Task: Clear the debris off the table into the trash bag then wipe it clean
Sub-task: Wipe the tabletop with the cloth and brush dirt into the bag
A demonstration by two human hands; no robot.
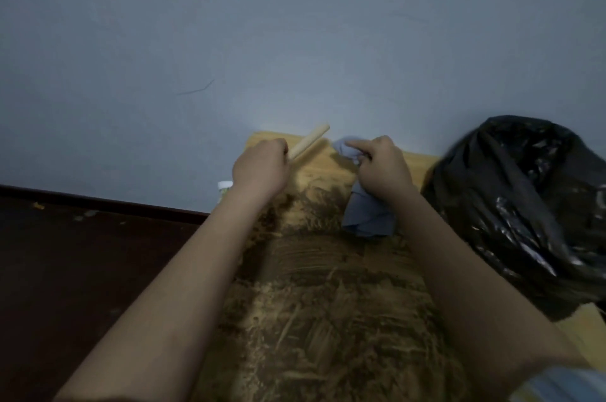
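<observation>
Two hands are working at the far end of the surface (328, 303). Your left hand (260, 169) is curling round a pale wooden handle (310, 141) that is sticking out past its knuckles toward the wall. Just right of it, your right hand (382, 162) is bunching the blue-grey cloth (367, 214), forefinger pointing, the cloth's tail hanging below the wrist. Brown debris (314, 290) is smearing the surface nearer you than both hands. The trash bag (524, 205) is sitting to the right of your right hand. Wiping now is risking grinding grit in or pushing it off the left edge onto the floor (82, 270).
</observation>
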